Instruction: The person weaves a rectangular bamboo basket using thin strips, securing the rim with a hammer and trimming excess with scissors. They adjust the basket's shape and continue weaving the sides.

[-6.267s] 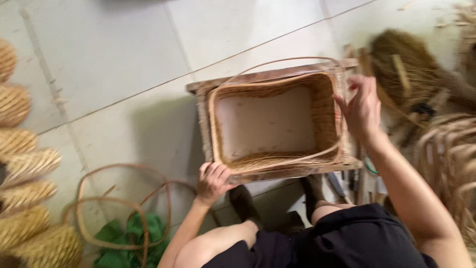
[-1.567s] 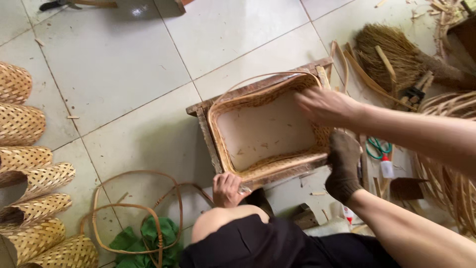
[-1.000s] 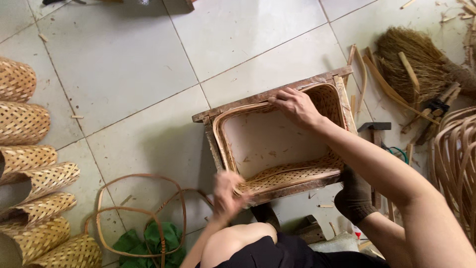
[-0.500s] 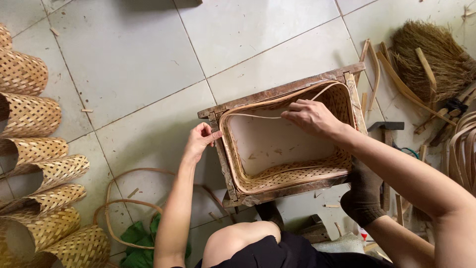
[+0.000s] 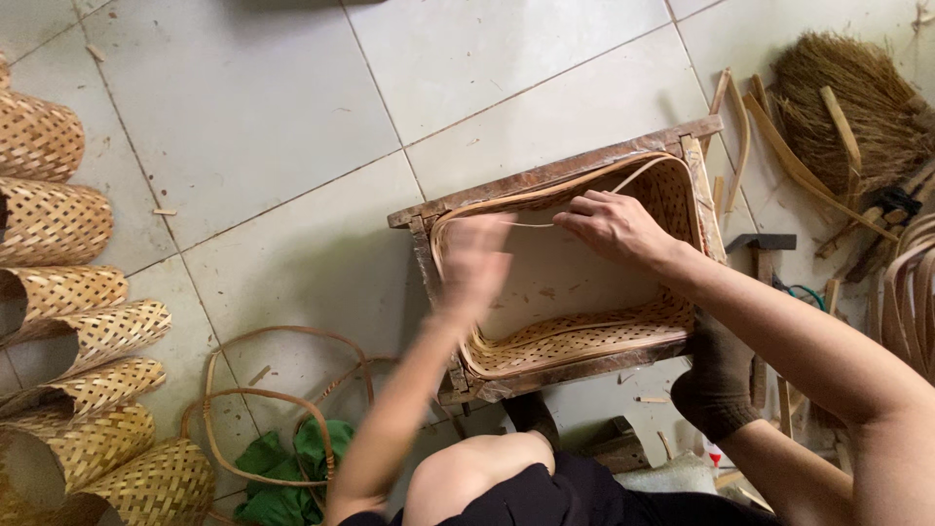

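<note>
Floor: pale tiles [image 5: 292, 146] lay under everything.
Wooden frame: the box-shaped frame [image 5: 545, 185] sat on the floor in front of the person's knees.
Woven basket: the basket [image 5: 584, 341] sat inside the frame, and a thin cane strip [image 5: 545, 200] ran along its rim.
Woven rolls: a row of rolled woven mats [image 5: 68, 292] lay at the left edge, well apart from the frame.
Broom: a brown brush [image 5: 847, 97] lay at the top right, beside some loose sticks.
Right hand: the right hand [image 5: 616, 226] reached across the basket with its fingers bent, pinching the cane strip at the far rim.
Left hand: the left hand [image 5: 475, 265] was over the near-left corner of the basket; it was blurred, so its fingers looked spread, perhaps touching the rim, but I could not tell.
Hidden: the right arm covered part of the basket's right side.
</note>
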The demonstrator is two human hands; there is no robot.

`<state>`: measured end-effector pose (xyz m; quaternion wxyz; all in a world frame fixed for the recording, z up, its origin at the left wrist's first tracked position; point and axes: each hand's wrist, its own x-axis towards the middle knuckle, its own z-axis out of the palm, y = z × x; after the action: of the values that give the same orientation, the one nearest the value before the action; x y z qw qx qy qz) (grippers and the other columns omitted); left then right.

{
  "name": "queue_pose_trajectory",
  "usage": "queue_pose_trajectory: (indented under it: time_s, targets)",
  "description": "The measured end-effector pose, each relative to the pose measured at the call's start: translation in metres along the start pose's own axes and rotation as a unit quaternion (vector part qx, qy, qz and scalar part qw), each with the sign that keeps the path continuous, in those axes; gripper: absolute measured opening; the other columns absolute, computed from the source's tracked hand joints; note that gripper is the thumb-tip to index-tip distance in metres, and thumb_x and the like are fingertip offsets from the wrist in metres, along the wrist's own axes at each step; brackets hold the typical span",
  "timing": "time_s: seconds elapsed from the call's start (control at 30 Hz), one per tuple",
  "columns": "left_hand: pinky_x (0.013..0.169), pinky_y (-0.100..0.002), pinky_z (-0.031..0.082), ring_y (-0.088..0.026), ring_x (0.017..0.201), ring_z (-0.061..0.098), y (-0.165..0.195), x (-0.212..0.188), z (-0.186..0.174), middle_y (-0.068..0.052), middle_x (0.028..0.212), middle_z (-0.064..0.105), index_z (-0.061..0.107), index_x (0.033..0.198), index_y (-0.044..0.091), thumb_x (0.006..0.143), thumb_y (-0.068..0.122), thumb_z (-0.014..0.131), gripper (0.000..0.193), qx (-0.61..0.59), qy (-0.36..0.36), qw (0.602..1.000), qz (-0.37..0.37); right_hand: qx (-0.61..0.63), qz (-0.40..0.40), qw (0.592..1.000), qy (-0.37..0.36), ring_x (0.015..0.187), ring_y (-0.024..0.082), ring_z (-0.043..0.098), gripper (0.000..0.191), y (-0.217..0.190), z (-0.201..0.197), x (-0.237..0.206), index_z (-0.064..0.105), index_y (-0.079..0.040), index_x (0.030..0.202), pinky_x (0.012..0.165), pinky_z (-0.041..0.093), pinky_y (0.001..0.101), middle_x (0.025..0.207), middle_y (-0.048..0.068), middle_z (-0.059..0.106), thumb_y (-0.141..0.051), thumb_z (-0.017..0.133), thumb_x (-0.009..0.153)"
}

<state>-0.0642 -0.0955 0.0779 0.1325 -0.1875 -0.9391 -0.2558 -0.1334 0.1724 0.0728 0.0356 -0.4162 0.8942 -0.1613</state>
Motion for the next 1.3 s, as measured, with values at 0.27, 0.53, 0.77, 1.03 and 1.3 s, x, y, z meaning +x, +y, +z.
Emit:
queue_pose_trajectory:
  time_s: [0.27,0.53,0.77,1.03,1.3]
  targets:
    - [0.083,-0.036,0.061,-0.024,0.082,0.068,0.043,0.029,0.094,-0.014,0.097,0.074,0.054,0.149,0.010,0.089,-0.006,0.066,0.063,0.087,-0.041,0.995,-0.010,-0.018,-0.110,0.974,0.200,0.109,0.034,0.068,0.029,-0.015,0.018,-0.040,0.063,0.000,0.118,0.095,0.061,0.0469,0.120,0.020,0.069,-0.007,0.063,0.090]
    - [0.078,-0.039,0.059,-0.027,0.082,0.068,0.054,0.040,0.083,-0.010,0.084,0.070,0.072,0.104,0.009,0.090,0.001,0.063,0.018,0.074,-0.038,0.996,-0.042,0.456,0.233,0.858,0.044,0.095,0.028,0.073,0.051,-0.156,0.103,0.062,0.059,-0.001,0.132,0.081,0.063,0.0387,0.118,0.019,0.068,-0.028,0.075,0.091]
    - [0.077,-0.041,0.057,-0.028,0.079,0.067,0.065,0.046,0.066,-0.009,0.079,0.069,0.070,0.099,0.011,0.088,0.004,0.064,0.015,0.071,-0.054,0.995,-0.052,0.336,0.242,0.884,0.216,0.078,0.035,0.068,0.030,-0.182,0.116,0.091,0.071,-0.002,0.117,0.069,0.055,0.0430,0.093,0.021,0.067,-0.018,0.072,0.091]
    - [0.076,-0.040,0.056,-0.028,0.078,0.067,0.067,0.041,0.075,-0.010,0.079,0.070,0.069,0.097,0.010,0.090,0.006,0.064,0.010,0.063,-0.042,0.996,-0.050,0.341,0.269,0.875,0.212,0.075,0.032,0.069,0.022,-0.184,0.121,0.090,0.072,-0.002,0.109,0.066,0.055,0.0428,0.088,0.017,0.070,-0.017,0.071,0.092]
    - [0.071,-0.038,0.057,-0.026,0.074,0.068,0.059,0.039,0.090,-0.011,0.076,0.071,0.071,0.097,0.009,0.094,0.007,0.064,0.008,0.061,-0.052,0.995,-0.060,0.410,0.319,0.834,0.184,0.073,0.022,0.072,0.031,-0.182,0.122,0.089,0.075,-0.003,0.118,0.062,0.059,0.0323,0.092,0.015,0.075,-0.019,0.074,0.091]
